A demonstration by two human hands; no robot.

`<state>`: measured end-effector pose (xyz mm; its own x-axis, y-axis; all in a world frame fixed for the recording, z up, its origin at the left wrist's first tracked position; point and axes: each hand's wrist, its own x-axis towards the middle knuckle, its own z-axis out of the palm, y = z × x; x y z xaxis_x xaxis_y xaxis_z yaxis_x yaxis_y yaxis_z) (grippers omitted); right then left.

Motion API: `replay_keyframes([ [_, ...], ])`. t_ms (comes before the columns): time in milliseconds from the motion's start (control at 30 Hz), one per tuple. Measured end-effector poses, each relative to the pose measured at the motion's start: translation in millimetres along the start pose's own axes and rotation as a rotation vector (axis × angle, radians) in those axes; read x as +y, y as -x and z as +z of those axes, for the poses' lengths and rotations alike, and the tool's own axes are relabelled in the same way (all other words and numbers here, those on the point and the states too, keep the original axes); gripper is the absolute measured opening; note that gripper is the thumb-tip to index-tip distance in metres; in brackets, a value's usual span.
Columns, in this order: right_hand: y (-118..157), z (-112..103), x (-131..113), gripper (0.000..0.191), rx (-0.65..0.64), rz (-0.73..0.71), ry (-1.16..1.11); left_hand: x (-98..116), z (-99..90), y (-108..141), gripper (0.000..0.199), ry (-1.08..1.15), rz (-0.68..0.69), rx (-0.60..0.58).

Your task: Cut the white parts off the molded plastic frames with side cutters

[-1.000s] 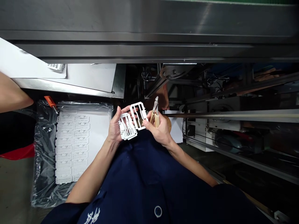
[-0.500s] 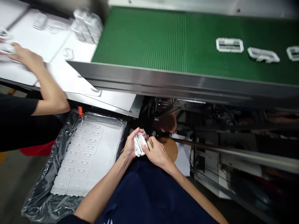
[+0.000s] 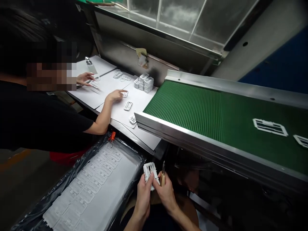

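Note:
My left hand (image 3: 143,194) is closed around a small stack of white slotted plastic frames (image 3: 149,169), held up in front of my lap. In my right hand (image 3: 166,192) is a wooden-handled knife (image 3: 163,179), its thin dark blade pointing up and away from me. The right thumb also presses against the near side of the frames, close to my left thumb. How many frames are in the stack I cannot tell.
A green conveyor belt (image 3: 192,109) carries white frames (image 3: 269,127) on the right. Left of me, a plastic-lined tray (image 3: 120,187) holds rows of similar parts and an orange-handled screwdriver (image 3: 112,137). A co-worker's hand (image 3: 116,95) touches a part on the white-covered table (image 3: 144,136), near stacked frames (image 3: 144,82).
My view has swung up and left. The frames now stand with their slotted face toward me, and the knife points upward. The co-worker's arm has reached across the table to a loose part.

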<state>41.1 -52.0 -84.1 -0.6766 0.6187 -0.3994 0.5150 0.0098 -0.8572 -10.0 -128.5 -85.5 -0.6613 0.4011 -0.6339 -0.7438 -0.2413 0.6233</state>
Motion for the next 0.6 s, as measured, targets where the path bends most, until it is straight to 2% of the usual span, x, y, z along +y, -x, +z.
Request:
replay_keyframes([
  [133, -23.7, 3.2, -1.8, 0.027, -0.164, -0.053, 0.099, 9.0, -11.7, -22.6, 0.034, 0.005, 0.113, 0.102],
  [200, -45.5, 3.6, -4.1, 0.029, -0.146, -0.091, 0.154, 23.6, -19.2, -41.2, 0.038, 0.015, 0.154, 0.118],
  [333, -109.3, 13.8, -14.0, 0.039, 0.009, -0.266, 0.276, 67.4, -30.7, -86.3, 0.040, -0.090, 0.256, 0.113],
  [433, -156.0, 30.1, -24.0, 0.040, 0.045, -0.388, 0.325, 104.6, -31.1, -125.3, 0.041, -0.150, 0.343, 0.117],
  [500, -176.1, 40.8, -29.3, 0.036, 0.028, -0.415, 0.310, 127.5, -28.0, -151.7, 0.043, -0.157, 0.384, 0.117],
  [600, -186.3, 48.8, -36.6, 0.023, 0.001, -0.417, 0.275, 157.0, -20.5, -190.0, 0.049, -0.172, 0.434, 0.135],
])
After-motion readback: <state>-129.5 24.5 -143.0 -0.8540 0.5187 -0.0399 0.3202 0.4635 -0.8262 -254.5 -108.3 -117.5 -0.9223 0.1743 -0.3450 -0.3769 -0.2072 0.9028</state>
